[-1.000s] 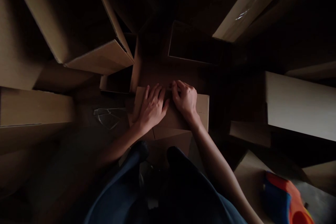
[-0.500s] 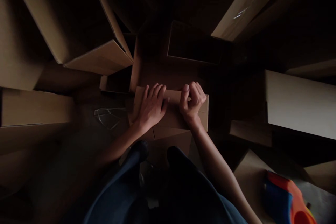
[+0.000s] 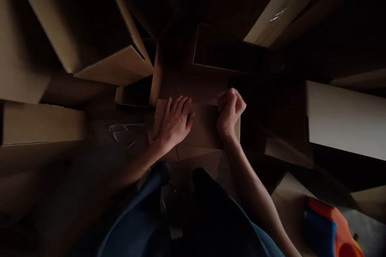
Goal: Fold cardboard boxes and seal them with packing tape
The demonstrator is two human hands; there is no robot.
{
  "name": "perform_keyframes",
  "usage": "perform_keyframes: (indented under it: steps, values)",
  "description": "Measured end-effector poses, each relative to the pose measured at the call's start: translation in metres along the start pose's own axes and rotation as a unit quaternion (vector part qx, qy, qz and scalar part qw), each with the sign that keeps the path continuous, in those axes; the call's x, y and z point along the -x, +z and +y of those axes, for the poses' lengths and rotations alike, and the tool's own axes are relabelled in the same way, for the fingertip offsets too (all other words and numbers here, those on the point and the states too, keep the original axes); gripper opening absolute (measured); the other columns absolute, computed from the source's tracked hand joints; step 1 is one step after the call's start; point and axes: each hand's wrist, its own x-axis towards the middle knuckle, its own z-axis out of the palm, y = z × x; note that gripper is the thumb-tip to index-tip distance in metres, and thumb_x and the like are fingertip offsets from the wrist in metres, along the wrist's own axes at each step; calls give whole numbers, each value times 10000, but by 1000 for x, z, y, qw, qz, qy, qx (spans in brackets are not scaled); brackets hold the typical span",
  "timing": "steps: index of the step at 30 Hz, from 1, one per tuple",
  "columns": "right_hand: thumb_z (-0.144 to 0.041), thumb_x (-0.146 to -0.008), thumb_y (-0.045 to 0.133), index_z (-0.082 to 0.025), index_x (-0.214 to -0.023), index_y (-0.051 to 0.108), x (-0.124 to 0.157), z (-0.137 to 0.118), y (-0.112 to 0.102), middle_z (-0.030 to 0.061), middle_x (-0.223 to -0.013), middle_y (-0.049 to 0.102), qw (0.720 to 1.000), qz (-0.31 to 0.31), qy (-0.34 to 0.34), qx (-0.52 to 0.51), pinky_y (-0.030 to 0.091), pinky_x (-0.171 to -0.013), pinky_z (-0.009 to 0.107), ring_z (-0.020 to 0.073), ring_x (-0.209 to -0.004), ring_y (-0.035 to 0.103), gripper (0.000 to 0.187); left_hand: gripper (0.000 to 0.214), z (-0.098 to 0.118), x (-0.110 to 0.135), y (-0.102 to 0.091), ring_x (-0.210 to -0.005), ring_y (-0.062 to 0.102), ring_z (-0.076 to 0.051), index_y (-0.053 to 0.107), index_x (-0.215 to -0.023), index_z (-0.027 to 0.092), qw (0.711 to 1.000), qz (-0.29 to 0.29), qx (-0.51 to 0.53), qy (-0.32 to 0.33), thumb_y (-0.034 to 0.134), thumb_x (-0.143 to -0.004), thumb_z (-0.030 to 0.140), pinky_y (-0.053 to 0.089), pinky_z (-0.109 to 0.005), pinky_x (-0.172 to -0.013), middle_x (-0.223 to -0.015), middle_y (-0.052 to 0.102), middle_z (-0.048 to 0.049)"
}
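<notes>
Lying under left hand (image 3: 175, 123), the box (image 3: 205, 130) touches right hand (image 3: 229, 113).

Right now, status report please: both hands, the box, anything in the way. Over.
Left hand flat on the cardboard box. Right hand pinching a thin strip, likely tape, at its far edge. Other cartons crowd round, none on its top.

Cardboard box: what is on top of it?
The left hand lies flat on the cardboard box; the right hand pinches a thin strip at its edge. Inside is hidden.
</notes>
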Motion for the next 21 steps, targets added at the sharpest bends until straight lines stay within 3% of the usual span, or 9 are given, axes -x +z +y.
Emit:
perform_keyframes:
  steps: [3, 11, 14, 17, 21]
  values:
    - [-500, -1000, 360, -212, -659, 516, -7, 4, -1, -55, -499, 325, 999, 34, 31, -27, 256, -482, 250, 93, -459, 300, 473, 483, 0, -1, -1, -1414, 404, -252, 460, -1420, 98, 1000, -6, 0, 0, 320, -1027, 341, 215, -483, -1224, -1443, 538, -143]
    - [-507, -1007, 346, -208, -675, 522, -2, 0, 0, -57, -506, 341, 1000, 13, 17, -13, 262, -495, 250, 93, -465, 314, 481, 490, 0, 0, 1, -1443, 361, -264, 431, -1435, 101, 1000, -4, 6, 3, 307, -1030, 348, 208, -507, -1222, -1475, 504, -148]
    - [-484, -1007, 376, -206, -690, 532, 1, 1, 3, -49, -522, 393, 998, -55, -16, 36, 284, -513, 258, 94, -476, 356, 449, 489, -1, 2, -4, -1478, 284, -285, 405, -1444, 104, 998, 20, 53, 25, 365, -1015, 335, 285, -503, -1192, -1527, 427, -163]
    - [-438, -998, 420, -202, -668, 533, 1, 5, 5, -34, -538, 461, 980, -150, -46, 125, 286, -532, 270, 94, -487, 393, 421, 421, 2, 7, -14, -1414, 391, -248, 459, -1398, 152, 990, 65, 124, 9, 376, -1009, 290, 372, -440, -1152, -1456, 497, -140]
    - [-401, -993, 416, -203, -646, 519, -1, 9, 8, -14, -563, 517, 965, -173, -58, 189, 277, -537, 278, 103, -506, 431, 412, 371, 14, 26, -26, -1297, 519, -197, 520, -1344, 166, 986, 53, 154, 24, 396, -1004, 246, 415, -378, -1127, -1338, 600, -107]
